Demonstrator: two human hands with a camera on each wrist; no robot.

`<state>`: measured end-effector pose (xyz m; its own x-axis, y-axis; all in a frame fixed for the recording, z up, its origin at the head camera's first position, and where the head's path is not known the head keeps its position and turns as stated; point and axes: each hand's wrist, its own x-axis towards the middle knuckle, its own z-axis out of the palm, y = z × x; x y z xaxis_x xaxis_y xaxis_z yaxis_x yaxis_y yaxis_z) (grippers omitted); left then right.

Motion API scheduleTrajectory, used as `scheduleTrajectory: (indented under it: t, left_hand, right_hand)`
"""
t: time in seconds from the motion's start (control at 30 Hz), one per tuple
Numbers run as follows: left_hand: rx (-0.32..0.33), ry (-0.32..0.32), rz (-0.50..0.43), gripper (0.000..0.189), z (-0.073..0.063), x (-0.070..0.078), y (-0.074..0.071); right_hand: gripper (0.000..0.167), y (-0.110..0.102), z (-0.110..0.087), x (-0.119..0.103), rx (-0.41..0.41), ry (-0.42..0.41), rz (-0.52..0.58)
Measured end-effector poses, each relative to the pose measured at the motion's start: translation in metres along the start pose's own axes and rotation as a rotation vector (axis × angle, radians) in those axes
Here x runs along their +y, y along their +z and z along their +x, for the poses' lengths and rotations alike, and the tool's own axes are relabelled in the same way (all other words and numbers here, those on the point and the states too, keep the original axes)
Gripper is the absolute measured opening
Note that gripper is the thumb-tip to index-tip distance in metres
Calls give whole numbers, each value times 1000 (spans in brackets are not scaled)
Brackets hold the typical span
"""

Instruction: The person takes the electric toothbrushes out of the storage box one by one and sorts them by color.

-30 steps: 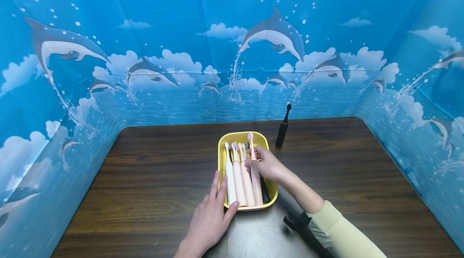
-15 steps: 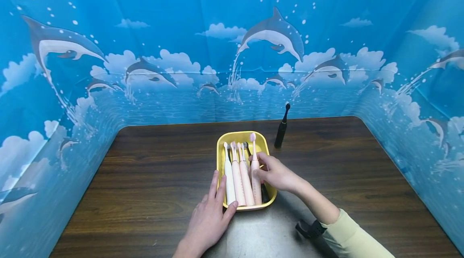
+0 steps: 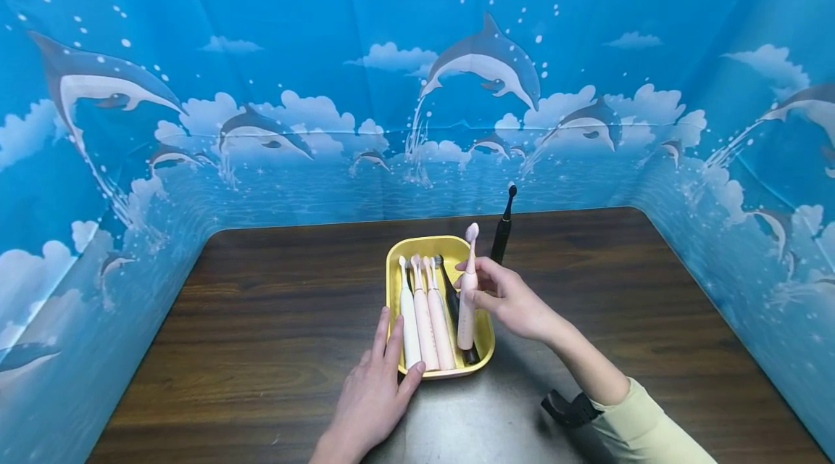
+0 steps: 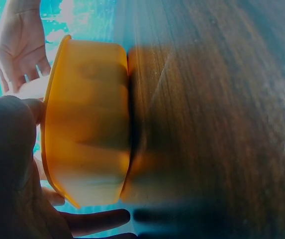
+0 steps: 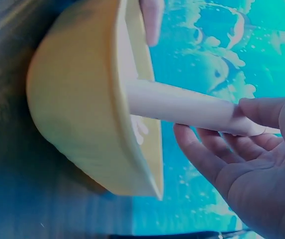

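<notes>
In the head view, my right hand (image 3: 518, 308) pinches a pale pink electric toothbrush (image 3: 466, 315) by its upper handle, brush head up. In the right wrist view, its lower end still overlaps the rim of the yellow bin (image 5: 77, 104). My left hand (image 3: 373, 388) rests on the bin's near left corner, fingers extended along the side and thumb at the front rim. Inside the bin lie a white toothbrush (image 3: 409, 326), two pink toothbrushes (image 3: 425, 330) and a black toothbrush (image 3: 450, 297). Another dark neck shows partly hidden beside the white one.
A black electric toothbrush (image 3: 501, 241) stands upright on the dark wooden table (image 3: 274, 333), behind the bin on the right. A blue dolphin-print curtain (image 3: 313, 87) encloses the back and sides.
My right hand has raised the pink toothbrush from its place among the others and shifted it slightly right, exposing the black one beneath. My left hand has stayed on the bin.
</notes>
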<state>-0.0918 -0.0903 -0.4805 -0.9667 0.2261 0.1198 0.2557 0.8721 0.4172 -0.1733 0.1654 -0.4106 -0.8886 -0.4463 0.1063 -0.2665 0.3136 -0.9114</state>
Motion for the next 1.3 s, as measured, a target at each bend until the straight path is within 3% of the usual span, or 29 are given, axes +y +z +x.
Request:
scheduleTrajectory:
  t: [0.3,0.53,0.8,1.1,1.3]
  left_hand:
    - [8,4,2,73,0,1,0]
    - [13,14,0,73,0,-1,1]
    - [12,9,3,74,-1,-1,2]
    - [16,14,3,73,-1,-1,1]
    - [19,18,6,73,0,-2,2]
  right_hand:
    - [34,-28,-7,-1,177,-172,-2]
    - [36,-50,-12,8,318,-247,-15]
    - [38,-74,-16,30,433,-186,15]
    - [38,-100,-12,57,553,-142,-30]
    - [37,-116,-4,80,675,-100,-144]
